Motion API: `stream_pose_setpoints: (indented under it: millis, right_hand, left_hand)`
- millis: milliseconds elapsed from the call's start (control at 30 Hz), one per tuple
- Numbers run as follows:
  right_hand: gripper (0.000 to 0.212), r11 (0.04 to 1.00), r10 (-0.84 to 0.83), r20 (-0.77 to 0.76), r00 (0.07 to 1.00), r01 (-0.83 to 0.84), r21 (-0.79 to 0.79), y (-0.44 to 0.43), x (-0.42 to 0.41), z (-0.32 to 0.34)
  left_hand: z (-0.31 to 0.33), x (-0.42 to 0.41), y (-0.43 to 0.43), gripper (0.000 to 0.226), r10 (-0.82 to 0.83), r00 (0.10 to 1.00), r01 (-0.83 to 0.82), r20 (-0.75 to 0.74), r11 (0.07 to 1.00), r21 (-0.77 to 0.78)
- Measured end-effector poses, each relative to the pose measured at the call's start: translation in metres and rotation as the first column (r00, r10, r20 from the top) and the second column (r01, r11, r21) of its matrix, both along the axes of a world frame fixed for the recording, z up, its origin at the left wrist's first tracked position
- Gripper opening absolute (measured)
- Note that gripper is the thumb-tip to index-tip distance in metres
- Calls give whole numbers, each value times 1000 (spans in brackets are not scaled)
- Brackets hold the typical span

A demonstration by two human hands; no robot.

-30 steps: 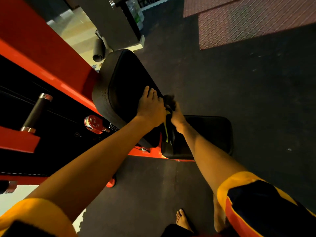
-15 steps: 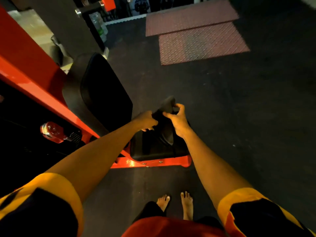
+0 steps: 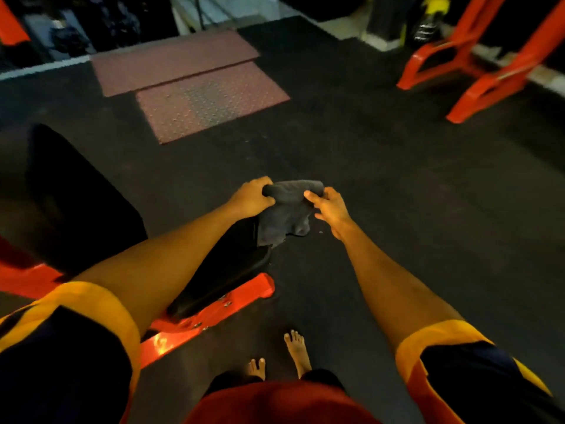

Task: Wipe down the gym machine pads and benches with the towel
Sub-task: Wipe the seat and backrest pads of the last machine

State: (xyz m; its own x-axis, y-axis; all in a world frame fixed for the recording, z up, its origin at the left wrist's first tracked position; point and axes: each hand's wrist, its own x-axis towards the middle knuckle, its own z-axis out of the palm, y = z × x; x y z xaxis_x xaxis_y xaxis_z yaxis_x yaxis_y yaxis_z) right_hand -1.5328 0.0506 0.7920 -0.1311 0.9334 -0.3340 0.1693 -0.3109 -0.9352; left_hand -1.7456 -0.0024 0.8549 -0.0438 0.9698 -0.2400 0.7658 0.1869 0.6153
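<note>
Far left: black back pad [image 3: 76, 203], tilted, dim, mounted on the orange machine frame [image 3: 214, 304], which runs along the floor toward bottom centre. The black seat pad [image 3: 232, 264] sits on that frame, mostly hidden under the left forearm. Left sleeve [image 3: 76, 347] is dark with a yellow-orange cuff.

Left hand [image 3: 252, 195] is up over the seat pad's far edge, fingers curled round the left end of the rolled top of the grey towel [image 3: 287, 215], gripping it. The towel is stretched between both hands at centre frame. Its loose part hangs down, and its lower edge overlaps the seat pad's far right corner in view; cannot tell if cloth touches pad.

Right hand [image 3: 330, 206] is just beside the left, pinching the towel's right end with the thumb on the near face and fingers wrapped behind. Hands are apart, with only the towel roll between them.

Behind the hands, two red diamond-plate mats [image 3: 198, 96] lie on the black rubber floor [image 3: 397, 185] toward its far edge. Two bare feet [image 3: 296, 347] stand on the floor at bottom centre, just right of the frame's end. Right sleeve [image 3: 458, 362] matches the left.

Far right, top corner: a second orange frame [image 3: 477, 65] stands on the floor, well apart from the hands.
</note>
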Motion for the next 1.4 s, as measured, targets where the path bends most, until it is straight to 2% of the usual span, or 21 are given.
stream_pose_setpoints:
  millis: [100,233,300,500,633,867,933,1167,1233,1400]
  right_hand:
    - [25,980,-194,77,978,190,60,-22,55,3]
    - [35,949,-314,175,933,308,66,-61,114,5]
    - [39,912,-409,207,889,403,68,-90,156,9]
    - [22,776,-627,212,750,626,76,-171,260,17]
    - [23,647,-755,211,621,757,90,-239,329,21]
    - [28,460,-877,219,427,879,129,-367,419,25]
    - [31,429,-888,247,388,892,139,-395,433,23]
    - [40,195,-951,269,153,971,135,-525,473,2]
    - [38,119,-957,276,83,986,118,-562,473,-4]
    - [16,-51,-954,292,-69,996,69,-643,455,-18]
  left_hand:
    - [2,32,12,19,-121,992,120,20,992,28]
    - [2,80,18,20,-208,976,204,59,977,69]
    - [4,122,16,18,-293,953,287,76,954,81]
    - [13,246,-5,29,-495,861,487,112,868,95]
    - [16,334,-40,35,-640,761,633,104,768,100]
    - [15,467,-122,37,-797,601,790,51,603,109]
    - [14,491,-142,37,-825,563,819,43,564,108]
    - [-2,587,-233,32,-937,347,933,29,349,93]
    - [-10,609,-261,30,-960,278,957,24,279,77]
    - [-34,648,-328,28,-997,81,996,1,81,21]
